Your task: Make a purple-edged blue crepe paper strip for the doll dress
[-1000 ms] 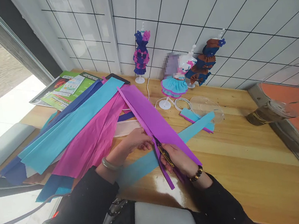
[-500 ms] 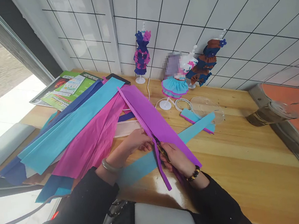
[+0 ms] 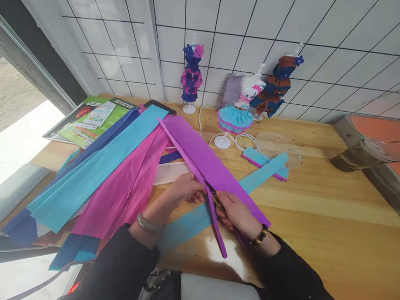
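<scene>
My right hand (image 3: 235, 210) is closed round a pair of scissors (image 3: 213, 193), whose blades lie in a long purple sheet of crepe-like paper (image 3: 211, 156). A narrow purple strip (image 3: 218, 232), partly cut from the sheet's left edge, hangs toward me. My left hand (image 3: 189, 189) pinches that left edge just beside the blades. Beneath the sheet a light-blue strip (image 3: 264, 171) crosses the table at a slant.
Blue (image 3: 102, 168) and pink sheets (image 3: 124, 190) are heaped at the left, near leaflets (image 3: 96, 117). Small dressed doll stands (image 3: 190, 74) line the tiled wall. A lidded cup (image 3: 359, 155) and an orange tray (image 3: 396, 142) are at the right. A roll of tape (image 3: 245, 141) lies mid-table.
The hands and scissors have barely moved along the sheet. The loose end of the purple strip has swung slightly left. The camera view has shifted a little.
</scene>
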Demonstrator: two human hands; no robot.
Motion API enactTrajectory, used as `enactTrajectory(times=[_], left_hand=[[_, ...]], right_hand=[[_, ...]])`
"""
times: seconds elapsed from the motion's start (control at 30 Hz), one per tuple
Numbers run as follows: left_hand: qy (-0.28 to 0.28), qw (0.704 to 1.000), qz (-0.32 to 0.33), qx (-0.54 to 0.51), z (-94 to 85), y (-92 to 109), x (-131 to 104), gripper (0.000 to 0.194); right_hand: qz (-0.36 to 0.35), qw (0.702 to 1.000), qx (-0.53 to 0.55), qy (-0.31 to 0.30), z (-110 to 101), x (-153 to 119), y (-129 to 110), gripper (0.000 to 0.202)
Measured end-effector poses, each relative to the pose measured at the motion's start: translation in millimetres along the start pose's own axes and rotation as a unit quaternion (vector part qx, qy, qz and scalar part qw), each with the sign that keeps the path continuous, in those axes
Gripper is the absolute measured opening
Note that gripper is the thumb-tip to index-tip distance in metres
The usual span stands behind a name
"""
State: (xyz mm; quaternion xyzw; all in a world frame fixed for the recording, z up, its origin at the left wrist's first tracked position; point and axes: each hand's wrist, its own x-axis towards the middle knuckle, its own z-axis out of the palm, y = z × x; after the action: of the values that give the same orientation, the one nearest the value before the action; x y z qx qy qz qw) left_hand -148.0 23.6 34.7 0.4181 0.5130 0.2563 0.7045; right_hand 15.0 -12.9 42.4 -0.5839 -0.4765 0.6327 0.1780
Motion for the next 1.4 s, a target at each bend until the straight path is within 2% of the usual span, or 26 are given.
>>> enactTrajectory(times=[0.93,1.17,1.4], left_hand=[[-0.018,0.999,0.005,-0.027,-4.0,-2.3,1.7,0.019],[0.021,0.998,-0.016,-0.064,-13.9,-4.3,9.7,0.022],[0.027,0.998,-0.024,-0.060,-14.1,-1.3,7.3,0.019]], right_hand=[[-0.024,0.999,-0.042,0.008,0.8,2.0,-0.4,0.034],[-0.026,0.998,-0.059,0.015,1.7,0.9,-1.7,0.036],[-0.022,0.999,-0.037,0.007,2.4,-0.6,-3.6,0.037]])
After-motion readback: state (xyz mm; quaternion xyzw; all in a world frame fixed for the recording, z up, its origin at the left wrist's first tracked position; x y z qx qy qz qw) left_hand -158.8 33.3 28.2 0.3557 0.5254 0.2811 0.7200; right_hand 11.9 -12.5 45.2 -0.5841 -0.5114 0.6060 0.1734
